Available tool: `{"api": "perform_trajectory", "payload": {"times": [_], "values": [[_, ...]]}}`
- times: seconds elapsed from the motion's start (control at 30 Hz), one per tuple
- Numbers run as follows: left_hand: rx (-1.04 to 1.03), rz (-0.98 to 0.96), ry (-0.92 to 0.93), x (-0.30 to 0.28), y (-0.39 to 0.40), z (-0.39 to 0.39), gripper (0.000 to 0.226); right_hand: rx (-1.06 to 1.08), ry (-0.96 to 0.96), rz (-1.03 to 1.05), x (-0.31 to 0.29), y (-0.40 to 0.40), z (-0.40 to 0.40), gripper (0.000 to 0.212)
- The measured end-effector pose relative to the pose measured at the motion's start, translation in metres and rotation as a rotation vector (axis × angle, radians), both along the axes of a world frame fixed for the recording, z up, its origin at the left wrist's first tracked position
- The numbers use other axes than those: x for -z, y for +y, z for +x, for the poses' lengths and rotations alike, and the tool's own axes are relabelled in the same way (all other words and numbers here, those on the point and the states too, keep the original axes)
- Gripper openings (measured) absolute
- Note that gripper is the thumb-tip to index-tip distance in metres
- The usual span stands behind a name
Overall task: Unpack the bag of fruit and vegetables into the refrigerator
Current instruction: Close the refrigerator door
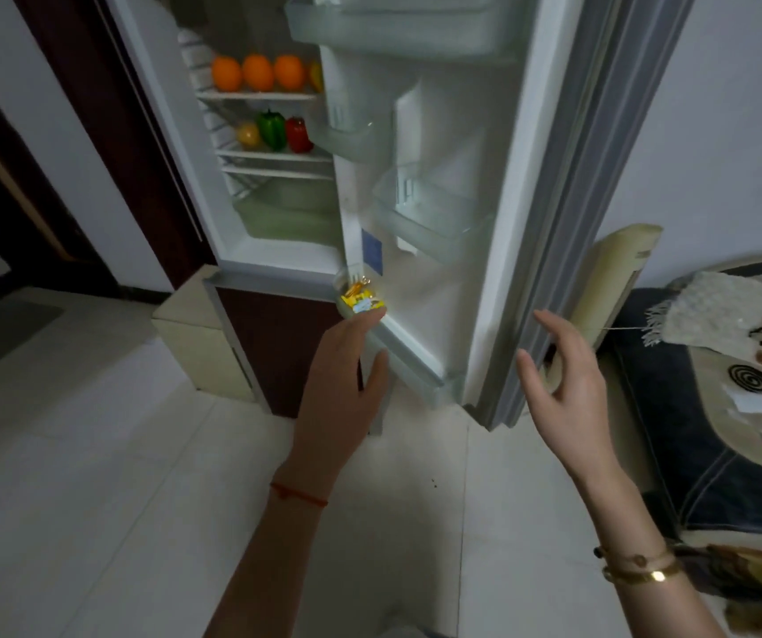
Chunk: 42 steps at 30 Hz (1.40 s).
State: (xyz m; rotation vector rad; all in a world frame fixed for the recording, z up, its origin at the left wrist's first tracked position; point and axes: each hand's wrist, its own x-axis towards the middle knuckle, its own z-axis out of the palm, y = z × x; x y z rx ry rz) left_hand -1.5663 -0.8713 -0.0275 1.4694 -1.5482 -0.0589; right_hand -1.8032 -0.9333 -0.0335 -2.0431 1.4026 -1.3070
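Holding a small yellow packet (361, 300) pinched at its fingertips, the left hand (340, 379) sits at centre frame, just below the open refrigerator (232, 241). The right hand (563, 375), at right of centre, hovers empty with fingers spread beside the door's (462, 223) edge. Oranges (257, 72) and peppers (278, 131) already sit on the upper-left shelves, so unpacking looks well along. The next move seems to call for lifting the packet up to a shelf or door bin. Its long axis appears tilted, running lower left to upper right, though blur leaves this uncertain.
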Motion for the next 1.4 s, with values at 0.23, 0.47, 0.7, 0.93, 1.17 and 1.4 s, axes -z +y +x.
{"api": "perform_trajectory", "payload": {"times": [0.23, 0.47, 0.7, 0.93, 1.17, 1.4], "values": [[0.153, -0.126, -0.001, -0.035, -0.078, 0.018, 0.044, 0.172, -0.055, -0.138, -0.036, -0.043, 0.027, 0.047], [0.377, -0.171, -0.121, -0.048, -0.129, 0.030, 0.043, 0.416, -0.114, -0.197, -0.057, -0.069, 0.046, 0.053], [0.504, -0.096, -0.262, -0.039, -0.153, 0.034, 0.054, 0.544, -0.186, -0.080, -0.068, -0.088, 0.067, 0.058], [0.576, -0.035, -0.309, -0.035, -0.155, 0.038, 0.053, 0.594, -0.269, -0.011, -0.062, -0.103, 0.067, 0.066], [0.605, 0.009, -0.284, -0.037, -0.146, 0.046, 0.054, 0.593, -0.328, 0.020, -0.065, -0.091, 0.077, 0.075], [0.568, -0.011, -0.227, -0.031, -0.116, 0.059, 0.057, 0.552, -0.279, -0.035, -0.057, -0.058, 0.096, 0.074]]}}
